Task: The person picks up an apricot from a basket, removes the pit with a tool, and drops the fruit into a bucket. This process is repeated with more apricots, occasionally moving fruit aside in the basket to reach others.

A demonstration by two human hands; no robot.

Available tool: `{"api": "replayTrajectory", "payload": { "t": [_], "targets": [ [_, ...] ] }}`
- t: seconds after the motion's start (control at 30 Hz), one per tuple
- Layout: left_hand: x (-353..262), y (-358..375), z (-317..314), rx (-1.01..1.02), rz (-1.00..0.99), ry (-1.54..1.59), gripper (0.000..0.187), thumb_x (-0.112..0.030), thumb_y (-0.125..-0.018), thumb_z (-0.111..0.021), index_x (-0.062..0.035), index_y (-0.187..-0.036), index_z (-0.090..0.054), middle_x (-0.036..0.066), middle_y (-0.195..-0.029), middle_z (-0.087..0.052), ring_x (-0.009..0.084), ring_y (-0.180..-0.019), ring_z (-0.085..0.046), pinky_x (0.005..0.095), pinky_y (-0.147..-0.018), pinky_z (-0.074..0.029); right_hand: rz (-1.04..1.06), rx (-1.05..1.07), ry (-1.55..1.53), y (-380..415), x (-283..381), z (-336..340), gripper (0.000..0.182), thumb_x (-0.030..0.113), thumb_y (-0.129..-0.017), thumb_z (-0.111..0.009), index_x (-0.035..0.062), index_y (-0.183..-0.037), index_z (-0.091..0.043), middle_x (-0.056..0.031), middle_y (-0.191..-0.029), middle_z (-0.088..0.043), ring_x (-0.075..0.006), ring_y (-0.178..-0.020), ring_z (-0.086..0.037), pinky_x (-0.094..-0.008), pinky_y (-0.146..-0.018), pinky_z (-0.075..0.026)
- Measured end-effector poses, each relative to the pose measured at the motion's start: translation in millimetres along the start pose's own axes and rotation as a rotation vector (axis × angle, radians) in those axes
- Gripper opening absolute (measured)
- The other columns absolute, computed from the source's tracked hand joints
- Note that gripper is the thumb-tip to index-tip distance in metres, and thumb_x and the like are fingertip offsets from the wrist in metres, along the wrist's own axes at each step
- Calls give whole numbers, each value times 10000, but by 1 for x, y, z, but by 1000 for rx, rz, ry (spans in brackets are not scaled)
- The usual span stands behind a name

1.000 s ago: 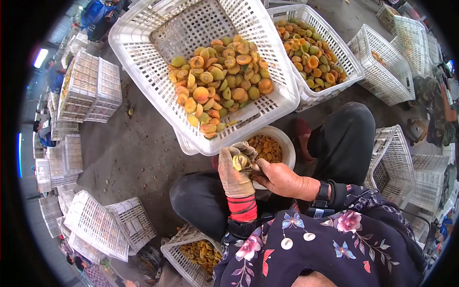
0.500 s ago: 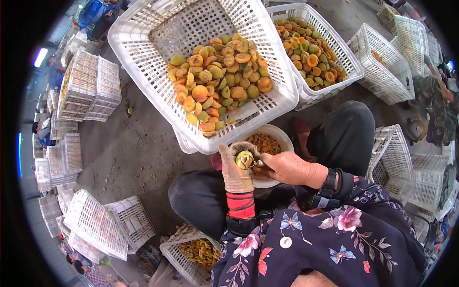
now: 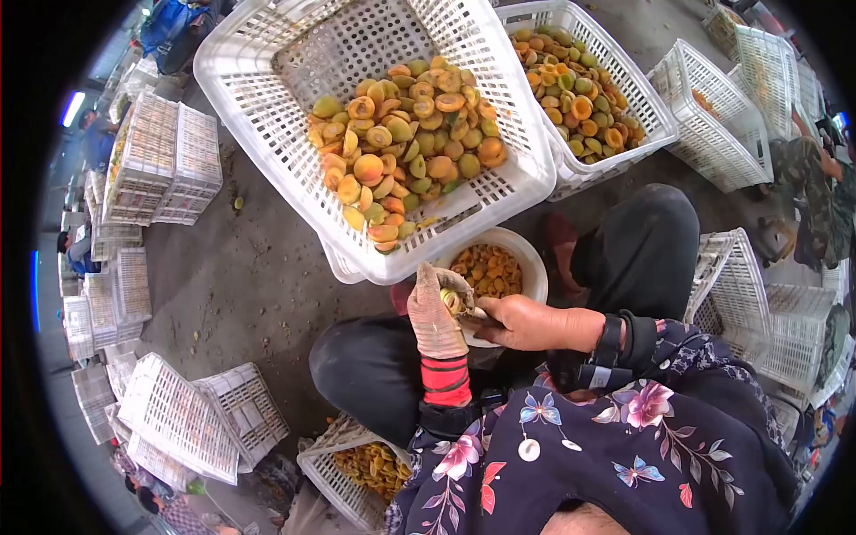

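Observation:
My left hand [image 3: 434, 308], in a dirty pale glove with a red cuff, has its fingers curled round a cut fruit [image 3: 452, 301]. Beside it my bare right hand [image 3: 526, 323] is closed, its fingertips against the fruit; a small tool may be in them, too hidden to make out. Under both hands stands a white bucket [image 3: 535, 267] holding small brown-orange pieces [image 3: 488, 270]. Just beyond, a large white crate [image 3: 294, 169] holds halved orange and green fruit [image 3: 410, 134].
A second crate [image 3: 655, 116] of fruit halves stands behind on the right. A smaller crate [image 3: 343, 486] with yellowish pieces sits at lower left. Stacked white crates [image 3: 192, 160] line the left, more crates [image 3: 731, 285] the right. People [image 3: 807, 183] are at both edges.
The fruit has turned in my left hand and its cut face shows less. My right hand has shifted slightly left and down, showing more of the bucket's contents. The view has shifted slightly.

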State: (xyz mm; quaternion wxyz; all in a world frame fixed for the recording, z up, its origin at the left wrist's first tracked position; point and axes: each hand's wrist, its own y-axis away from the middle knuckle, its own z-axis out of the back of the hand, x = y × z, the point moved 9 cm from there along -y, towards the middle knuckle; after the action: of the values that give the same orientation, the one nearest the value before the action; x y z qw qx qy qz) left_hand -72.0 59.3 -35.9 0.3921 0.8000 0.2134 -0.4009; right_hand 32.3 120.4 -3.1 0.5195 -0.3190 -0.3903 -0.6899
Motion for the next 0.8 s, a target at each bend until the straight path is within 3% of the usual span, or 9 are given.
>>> {"api": "replayTrajectory", "payload": {
  "t": [0.1, 0.2, 0.27, 0.33, 0.37, 0.47, 0.67, 0.73, 0.8],
  "targets": [
    [-13, 5, -15, 149, -76, 110, 552, -504, -992, -482, -26, -730, -568, 96, -646, -558, 194, -523, -528, 304, -482, -423, -456, 531, -1291, 26, 16, -37, 200, 266, -982, -576, 121, -974, -438, 70, -603, -358, -27, -465, -335, -209, -414, -293],
    [-6, 6, -24, 186, 14, 356, 546, -509, -987, -490, -38, -720, -555, 94, -657, -543, 208, -552, -529, 318, -497, -433, -455, 619, -1484, 28, 11, -45, 209, 257, -979, -579, 130, -936, -418, 67, -604, -341, -24, -466, -314, -208, -413, -285],
    [2, 3, -22, 209, 42, 394, 526, -502, -985, -498, -51, -719, -543, 89, -659, -534, 218, -567, -526, 336, -507, -439, -481, 666, -1424, 26, -3, -58, 222, 253, -967, -594, 78, -981, -458, 10, -607, -448, -93, -470, -416, -285, -434, -374],
    [3, 1, -23, 209, 46, 473, 501, -491, -987, -504, -61, -732, -540, 89, -659, -539, 222, -563, -533, 344, -511, -450, 160, 16, -429, 3, -2, -18, 287, 273, -941, -608, 18, -995, -486, -82, -622, -565, -229, -522, -568, -391, -510, -460],
    [2, 1, -20, 163, 45, 447, 486, -490, -987, -505, -67, -753, -545, 87, -660, -546, 225, -571, -545, 341, -512, -465, 119, 22, -325, 3, -3, -17, 356, 275, -919, -631, -25, -1038, -483, -190, -693, -629, -373, -660, -645, -459, -639, -499],
    [7, 6, -15, 40, 111, 419, 485, -503, -987, -499, -70, -775, -553, 84, -660, -555, 230, -555, -551, 332, -495, -471, 64, -2, -31, 9, -3, -15, 345, 285, -920, -635, -9, -1029, -491, -216, -708, -624, -430, -692, -629, -478, -612, -494],
    [12, -5, 14, -136, 62, 507, 416, -461, -1008, -481, -68, -898, -560, 76, -730, -580, 190, -591, -570, 319, -513, -507, 229, -61, 233, 28, 2, -12, 267, 181, -815, -667, 53, -977, -499, -168, -678, -618, -378, -665, -644, -464, -569, -502],
    [-32, 11, 18, -250, -473, -226, 379, -422, -1027, -455, -58, -1037, -559, 86, -852, -602, 181, -697, -602, 310, -546, -522, -112, 14, 396, 30, -42, -14, 241, 137, -809, -653, 51, -976, -502, -153, -678, -625, -372, -666, -648, -464, -575, -507],
    [-31, 7, 18, -226, -547, -541, 377, -380, -1041, -433, -44, -1177, -536, 96, -990, -618, 180, -782, -624, 300, -584, -533, -187, -9, 495, 29, -46, -4, 227, 133, -801, -646, 52, -967, -514, -149, -679, -633, -363, -679, -656, -466, -581, -510]
  ]
}}
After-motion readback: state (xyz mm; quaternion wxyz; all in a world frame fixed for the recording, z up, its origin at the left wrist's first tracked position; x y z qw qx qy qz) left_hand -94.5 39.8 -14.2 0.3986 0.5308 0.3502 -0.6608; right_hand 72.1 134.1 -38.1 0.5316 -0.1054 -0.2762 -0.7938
